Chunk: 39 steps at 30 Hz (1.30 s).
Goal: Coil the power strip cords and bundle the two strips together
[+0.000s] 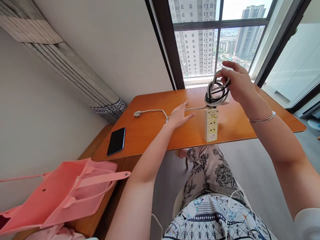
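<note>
A white power strip (pixel 211 126) with several sockets lies near the front edge of the wooden table (pixel 150 140). Above its far end, my right hand (pixel 235 78) pinches a coiled bundle of white and black cable (pixel 217 91). From the bundle a white cord runs left, passing under my left hand (pixel 178 116), to a plug (pixel 137 114) on the table. The fingers of my left hand are spread over the cord and tabletop, with the palm down.
A dark phone (pixel 116 141) lies at the table's left side. Below it, a pink bag (pixel 67 193) rests on a lower wooden surface. Behind the table stand a window (pixel 220 50) and a gathered curtain (pixel 75 73) at the left.
</note>
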### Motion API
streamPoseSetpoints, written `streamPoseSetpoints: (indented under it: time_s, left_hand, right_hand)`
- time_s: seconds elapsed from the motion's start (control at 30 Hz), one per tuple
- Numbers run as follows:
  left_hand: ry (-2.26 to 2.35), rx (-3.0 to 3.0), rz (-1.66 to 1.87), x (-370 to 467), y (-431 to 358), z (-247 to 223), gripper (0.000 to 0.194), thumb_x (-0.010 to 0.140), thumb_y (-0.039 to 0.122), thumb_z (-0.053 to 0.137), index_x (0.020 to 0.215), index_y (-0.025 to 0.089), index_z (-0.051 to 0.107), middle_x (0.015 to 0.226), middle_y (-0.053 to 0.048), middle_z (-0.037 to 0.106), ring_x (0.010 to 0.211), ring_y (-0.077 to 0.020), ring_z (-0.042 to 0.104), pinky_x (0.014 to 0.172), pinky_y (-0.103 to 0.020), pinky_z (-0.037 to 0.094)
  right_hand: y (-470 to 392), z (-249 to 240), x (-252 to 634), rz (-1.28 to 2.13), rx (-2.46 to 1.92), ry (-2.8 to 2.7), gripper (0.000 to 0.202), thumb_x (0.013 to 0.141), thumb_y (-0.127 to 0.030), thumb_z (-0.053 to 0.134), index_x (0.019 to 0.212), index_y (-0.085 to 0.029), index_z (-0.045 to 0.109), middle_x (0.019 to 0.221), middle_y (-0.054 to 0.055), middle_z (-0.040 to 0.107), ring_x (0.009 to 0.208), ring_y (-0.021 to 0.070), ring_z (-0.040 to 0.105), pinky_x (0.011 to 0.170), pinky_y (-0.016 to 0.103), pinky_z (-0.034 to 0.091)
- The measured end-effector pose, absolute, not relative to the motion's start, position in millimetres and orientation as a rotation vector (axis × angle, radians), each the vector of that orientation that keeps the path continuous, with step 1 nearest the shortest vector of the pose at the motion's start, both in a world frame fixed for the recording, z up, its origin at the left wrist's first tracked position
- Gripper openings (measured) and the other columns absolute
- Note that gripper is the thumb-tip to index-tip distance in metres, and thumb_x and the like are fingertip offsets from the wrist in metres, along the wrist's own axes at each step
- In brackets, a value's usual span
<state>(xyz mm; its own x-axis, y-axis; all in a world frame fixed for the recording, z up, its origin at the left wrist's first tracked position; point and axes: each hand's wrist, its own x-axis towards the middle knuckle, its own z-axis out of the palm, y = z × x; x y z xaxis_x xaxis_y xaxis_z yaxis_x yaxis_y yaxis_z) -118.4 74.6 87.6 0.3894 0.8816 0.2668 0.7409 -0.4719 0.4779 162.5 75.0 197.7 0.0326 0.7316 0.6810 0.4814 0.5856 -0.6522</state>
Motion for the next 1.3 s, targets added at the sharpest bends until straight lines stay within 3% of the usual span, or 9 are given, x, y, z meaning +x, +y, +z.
streamPoseSetpoints:
  time_s: [0.1, 0.23, 0.33, 0.43, 0.73, 0.9, 1.03, 1.17, 1.3]
  left_hand:
    - [1.698, 2.349, 0.502, -158, 79, 81, 0.073, 0.085, 0.035, 0.061, 0.152, 0.018, 0.039, 0.148, -0.016, 0.057, 0.126, -0.0306, 0.061, 0.107, -0.043, 0.047]
    - [1.903, 2.352, 0.114, -210, 95, 62, 0.058, 0.08, 0.023, 0.059, 0.137, 0.017, 0.057, 0.146, -0.013, 0.058, 0.136, -0.0302, 0.053, 0.116, -0.042, 0.042]
    - [2.062, 2.26, -0.012, -236, 101, 46, 0.068, 0.082, 0.019, 0.055, 0.149, 0.015, 0.047, 0.161, -0.015, 0.04, 0.149, -0.0318, 0.039, 0.121, -0.043, 0.036]
    - [2.17, 2.171, 0.024, -245, 104, 37, 0.076, 0.087, 0.014, 0.048, 0.16, 0.016, 0.029, 0.169, -0.016, 0.023, 0.152, -0.0333, 0.033, 0.121, -0.046, 0.036]
    - [2.007, 2.485, -0.097, -215, 132, 33, 0.071, 0.088, 0.001, 0.034, 0.158, 0.017, 0.035, 0.169, -0.01, 0.027, 0.155, -0.0249, 0.029, 0.124, -0.044, 0.029]
    - [2.025, 2.465, -0.136, -204, 140, 40, 0.053, 0.096, 0.01, 0.03, 0.139, 0.02, 0.057, 0.157, -0.012, 0.048, 0.146, -0.0259, 0.043, 0.114, -0.044, 0.042]
    - [2.073, 2.448, -0.11, -205, 137, 50, 0.043, 0.097, 0.013, 0.031, 0.122, 0.018, 0.065, 0.132, -0.018, 0.066, 0.128, -0.0306, 0.058, 0.098, -0.045, 0.05]
    - [2.162, 2.421, 0.03, -205, 134, 71, 0.038, 0.099, 0.024, 0.033, 0.124, 0.018, 0.061, 0.125, -0.018, 0.068, 0.117, -0.032, 0.061, 0.089, -0.042, 0.05]
    - [2.232, 2.368, 0.563, -198, 136, 116, 0.033, 0.099, 0.036, 0.041, 0.11, 0.019, 0.066, 0.121, -0.017, 0.068, 0.116, -0.0336, 0.058, 0.09, -0.041, 0.047]
  right_hand:
    - [76, 205, 174, 0.393, -0.984, -1.533, 0.026, 0.095, -0.041, 0.059, 0.112, -0.021, 0.059, 0.085, 0.003, 0.065, 0.074, 0.0147, 0.062, 0.065, 0.033, 0.05]
    - [72, 216, 188, 0.537, -0.877, -1.413, 0.027, 0.087, -0.048, 0.068, 0.102, -0.027, 0.061, 0.086, 0.004, 0.067, 0.079, 0.0187, 0.064, 0.066, 0.035, 0.052]
    - [66, 220, 190, 0.645, -0.827, -1.337, 0.038, 0.074, -0.044, 0.08, 0.103, -0.032, 0.059, 0.086, 0.004, 0.068, 0.087, 0.0252, 0.064, 0.069, 0.04, 0.055]
    - [61, 221, 190, 0.683, -0.86, -1.328, 0.038, 0.073, -0.041, 0.078, 0.104, -0.033, 0.058, 0.09, 0.005, 0.069, 0.094, 0.0268, 0.063, 0.076, 0.043, 0.056]
    - [50, 218, 194, 0.719, -0.896, -1.31, 0.027, 0.077, -0.03, 0.069, 0.102, -0.027, 0.058, 0.087, 0.004, 0.066, 0.082, 0.0207, 0.062, 0.069, 0.038, 0.055]
    - [41, 220, 200, 0.741, -0.892, -1.272, 0.024, 0.078, -0.028, 0.067, 0.1, -0.026, 0.059, 0.081, 0.002, 0.063, 0.08, 0.0196, 0.065, 0.063, 0.034, 0.055]
    - [37, 220, 201, 0.77, -0.908, -1.229, 0.023, 0.077, -0.026, 0.066, 0.099, -0.025, 0.059, 0.079, 0.001, 0.063, 0.078, 0.0183, 0.065, 0.062, 0.032, 0.055]
    - [32, 219, 193, 0.832, -0.933, -1.196, 0.024, 0.077, -0.023, 0.062, 0.1, -0.023, 0.058, 0.082, 0.002, 0.066, 0.077, 0.0162, 0.065, 0.065, 0.031, 0.057]
    - [29, 215, 180, 0.877, -0.926, -1.169, 0.028, 0.079, -0.02, 0.057, 0.107, -0.022, 0.057, 0.088, 0.004, 0.07, 0.086, 0.0181, 0.069, 0.074, 0.034, 0.06]
